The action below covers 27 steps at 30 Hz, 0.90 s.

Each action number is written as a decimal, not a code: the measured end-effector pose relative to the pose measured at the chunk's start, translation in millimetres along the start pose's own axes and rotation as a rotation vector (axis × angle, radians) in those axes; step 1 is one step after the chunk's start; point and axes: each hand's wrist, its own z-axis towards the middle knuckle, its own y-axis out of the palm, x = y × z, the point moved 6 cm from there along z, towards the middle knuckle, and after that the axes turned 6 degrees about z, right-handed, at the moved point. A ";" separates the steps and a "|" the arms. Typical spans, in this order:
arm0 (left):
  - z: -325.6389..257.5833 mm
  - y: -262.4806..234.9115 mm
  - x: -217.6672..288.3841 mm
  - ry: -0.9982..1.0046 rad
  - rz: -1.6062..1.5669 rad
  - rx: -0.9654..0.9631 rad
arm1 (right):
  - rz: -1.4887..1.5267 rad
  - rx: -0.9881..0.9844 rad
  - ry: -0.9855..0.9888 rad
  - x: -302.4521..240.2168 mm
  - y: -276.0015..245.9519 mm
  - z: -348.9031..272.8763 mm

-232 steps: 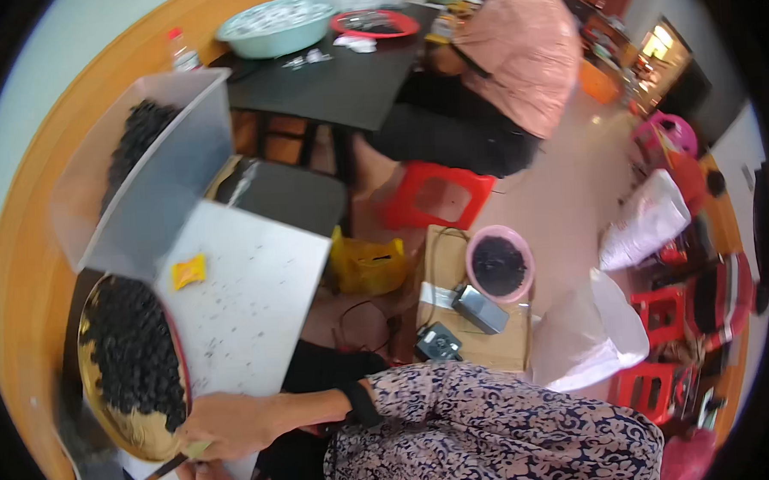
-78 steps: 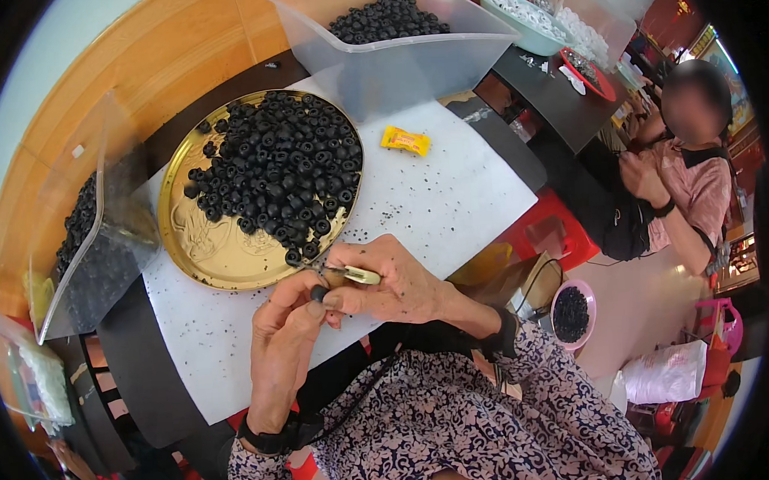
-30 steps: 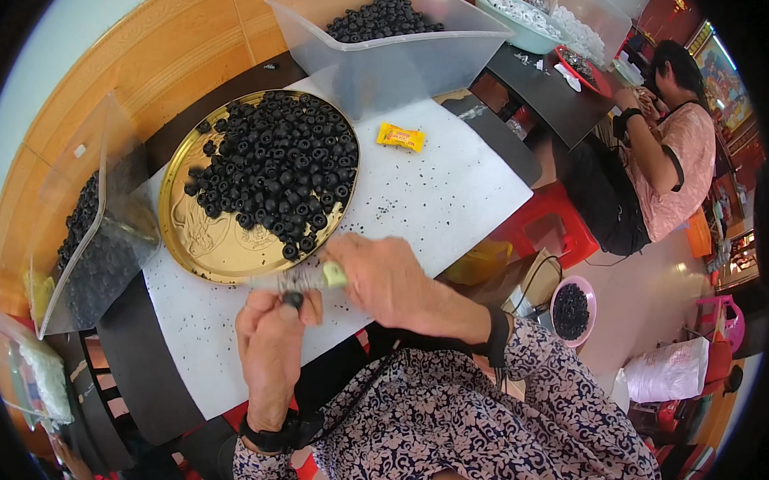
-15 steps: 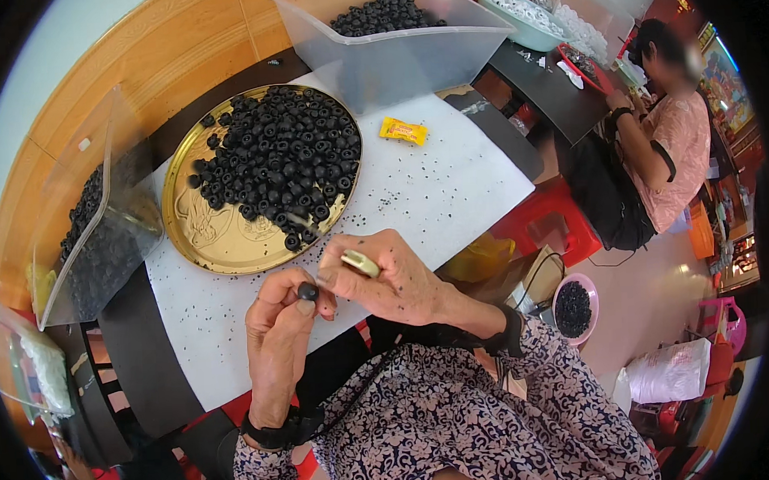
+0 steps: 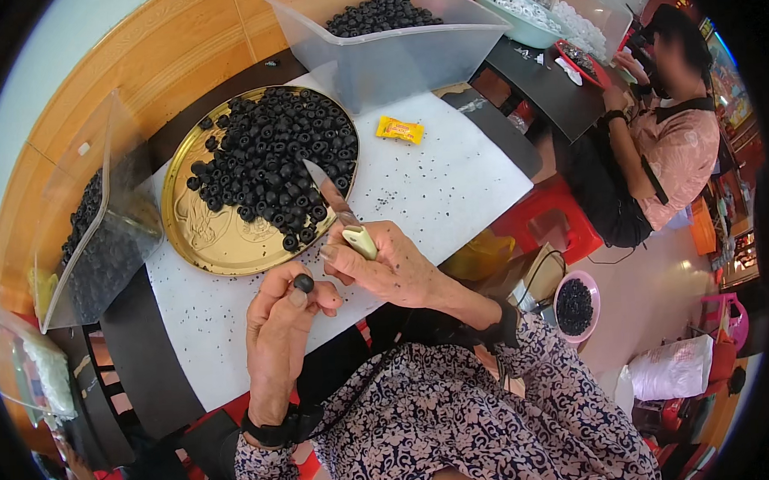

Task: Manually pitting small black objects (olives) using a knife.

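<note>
White counter [image 5: 451,194] fills mid-frame — gold tray [image 5: 204,239] of black fruit upper left. Left hand [image 5: 281,330] pinches one black fruit [image 5: 303,283]; right hand [image 5: 386,266] grips what looks like a knife [image 5: 340,212].

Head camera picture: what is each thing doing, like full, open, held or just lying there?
Left hand: fingers pinch one small black fruit.
Right hand: grips a knife, blade over the tray.
Gold round tray: about half covered with black fruits.
Clear bin: open, holds black fruits.
Yellow wrapped candy: lying flat on the table.
Pink bowl: on the floor, holds dark fruits.
</note>
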 end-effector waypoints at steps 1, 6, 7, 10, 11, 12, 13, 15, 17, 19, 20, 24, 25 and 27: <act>-0.3 -0.8 -1.2 -0.019 -0.011 0.003 | 0.000 -0.001 0.000 -0.3 -1.7 -1.2; 1.1 -1.6 -4.2 -0.051 -0.033 0.014 | -0.075 -0.047 -0.124 -5.8 -1.3 -5.8; 1.1 -1.2 -4.1 -0.053 -0.026 0.027 | -0.074 -0.048 -0.123 -8.2 -0.3 -6.0; 1.6 -2.2 -4.4 -0.051 -0.040 0.030 | 0.079 -0.079 -0.098 -14.3 3.2 -6.6; 1.8 -2.1 -4.2 -0.046 -0.062 0.019 | 0.006 -0.098 -0.098 -12.1 3.5 -6.9; 1.3 -1.7 -3.4 -0.046 -0.061 0.020 | -0.067 -0.118 -0.099 -11.1 4.5 -7.8; 1.1 -0.9 -1.8 -0.041 -0.084 0.021 | -0.066 -0.118 -0.099 -12.9 4.1 -8.3; 0.9 0.8 -1.3 -0.037 -0.107 0.019 | -0.070 -0.162 -0.034 -12.6 4.8 -8.6; 0.7 1.4 -2.2 -0.018 -0.055 0.047 | -0.088 -0.102 -0.090 -12.8 1.0 -8.2; 0.2 3.9 -0.4 -0.014 -0.042 0.053 | -0.103 -0.046 -0.148 -12.2 -0.5 -7.8; 0.2 4.4 0.4 -0.012 -0.031 0.061 | -0.096 -0.015 -0.156 -9.5 -1.0 -7.8; 0.1 2.3 0.1 0.002 -0.037 0.069 | 0.020 0.063 -0.073 -2.3 -4.2 -9.6; 0.3 2.5 -0.1 -0.001 -0.037 0.067 | 0.019 0.064 -0.074 -1.0 -4.8 -9.9; 1.9 2.7 -0.6 -0.002 -0.036 0.063 | -0.089 0.010 -0.198 -5.6 -2.7 -10.4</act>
